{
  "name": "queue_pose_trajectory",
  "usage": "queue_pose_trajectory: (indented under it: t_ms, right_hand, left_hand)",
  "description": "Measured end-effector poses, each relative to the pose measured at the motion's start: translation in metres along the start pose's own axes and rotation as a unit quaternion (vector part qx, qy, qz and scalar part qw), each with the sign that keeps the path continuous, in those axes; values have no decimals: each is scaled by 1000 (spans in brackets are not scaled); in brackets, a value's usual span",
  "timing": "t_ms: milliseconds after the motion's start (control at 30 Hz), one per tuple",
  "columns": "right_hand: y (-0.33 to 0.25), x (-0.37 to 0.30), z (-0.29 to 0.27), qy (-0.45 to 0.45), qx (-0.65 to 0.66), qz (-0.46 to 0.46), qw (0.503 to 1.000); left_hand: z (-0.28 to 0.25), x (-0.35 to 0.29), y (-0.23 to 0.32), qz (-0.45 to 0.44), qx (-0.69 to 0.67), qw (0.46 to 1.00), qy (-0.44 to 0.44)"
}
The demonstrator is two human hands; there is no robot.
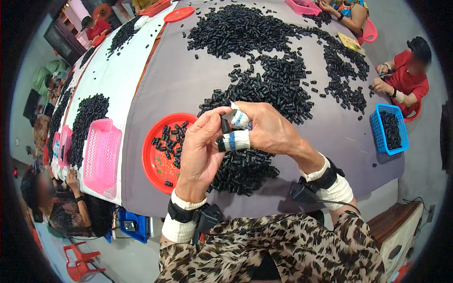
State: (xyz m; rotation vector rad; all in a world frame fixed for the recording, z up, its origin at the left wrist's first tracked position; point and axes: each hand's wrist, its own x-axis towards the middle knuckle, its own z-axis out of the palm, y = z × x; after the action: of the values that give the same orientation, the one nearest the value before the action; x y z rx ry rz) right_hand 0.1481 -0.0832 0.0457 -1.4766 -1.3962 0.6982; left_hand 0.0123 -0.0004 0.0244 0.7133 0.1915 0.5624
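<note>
My left hand (200,146) is raised over the table with a small black cylindrical piece (225,125) between its fingertips. My right hand (276,127) meets it from the other side, fingers bent inward. A white wrap with blue print (240,119) covers one right digit, close against the piece. A white knit finger cover (235,140) with a blue stripe is on another. Whether the right fingers grip anything is hidden. Below lies a pile of similar black pieces (245,172). A round red tray (150,162), partly filled with them, sits beside my left hand.
More black pieces spread in a large heap (240,30) across the grey tabletop (160,89). A blue basket (390,150) stands at the right edge near a seated person in red. Pink baskets (101,155) are on the left, near another person. A cable hangs from my right wrist's device (302,192).
</note>
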Motion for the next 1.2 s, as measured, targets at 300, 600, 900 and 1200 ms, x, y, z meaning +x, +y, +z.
queue_pose_trajectory:
  t_ms: [300, 600, 900, 1200]
  right_hand:
    - [0, -1, -1, -11, -9, -6, 1000]
    - [7, -3, 1, -19, 11, -5, 1000]
    - [10, -5, 1, -2, -5, -16, 1000]
    - [8, -6, -1, -13, -5, 4, 1000]
  left_hand:
    - [4, -1, -2, -7, 8, 1000, 20]
    - [2, -2, -6, -7, 16, 1000, 23]
    - [0, 0, -11, -15, 4, 1000, 23]
    - [-5, -3, -11, -29, -71, 996, -33]
